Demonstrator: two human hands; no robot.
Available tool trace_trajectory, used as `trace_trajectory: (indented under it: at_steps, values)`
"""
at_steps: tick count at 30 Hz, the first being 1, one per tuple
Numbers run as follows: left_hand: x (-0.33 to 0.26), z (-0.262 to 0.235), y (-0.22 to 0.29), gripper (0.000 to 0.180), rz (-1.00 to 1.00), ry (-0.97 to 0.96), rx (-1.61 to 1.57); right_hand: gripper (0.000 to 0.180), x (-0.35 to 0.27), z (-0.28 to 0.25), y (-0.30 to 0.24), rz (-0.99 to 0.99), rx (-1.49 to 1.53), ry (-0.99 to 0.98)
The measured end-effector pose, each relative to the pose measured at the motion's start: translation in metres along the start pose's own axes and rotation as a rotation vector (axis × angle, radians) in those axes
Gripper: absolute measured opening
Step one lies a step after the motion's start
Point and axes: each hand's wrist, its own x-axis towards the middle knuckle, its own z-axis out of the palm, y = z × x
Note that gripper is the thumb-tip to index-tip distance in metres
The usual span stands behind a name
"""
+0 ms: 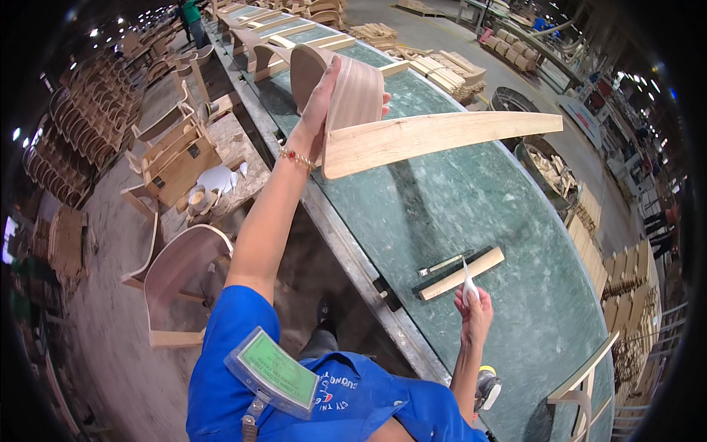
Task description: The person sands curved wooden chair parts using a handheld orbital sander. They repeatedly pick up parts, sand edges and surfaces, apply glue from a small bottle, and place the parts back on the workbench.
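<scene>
My left hand is raised over the green workbench and grips a curved wooden chair part: a bent plywood back joined to a long pale curved rail that sticks out to the right. My right hand is low near the bench's front and is closed around a small white glue bottle with its nozzle pointing up. Just beyond that hand lie a short wooden block and a dark flat tool on the bench top.
More bent chair backs stand along the far bench. Stacks of wooden slats lie at the back. A curved chair shell and wooden crates sit on the floor to the left. Bins of offcuts stand right.
</scene>
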Motion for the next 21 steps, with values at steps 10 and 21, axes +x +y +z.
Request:
trace_trajectory:
  at_steps: [10,21]
  values:
    - [0.037,-0.022,0.004,0.081,-0.072,-0.139,-0.299,0.039,0.100,0.061,0.142,0.223,0.480,0.098]
    - [0.003,-0.002,-0.019,0.087,-0.138,-0.053,-0.231,0.082,0.049,0.164,0.044,0.158,-0.057,-0.085]
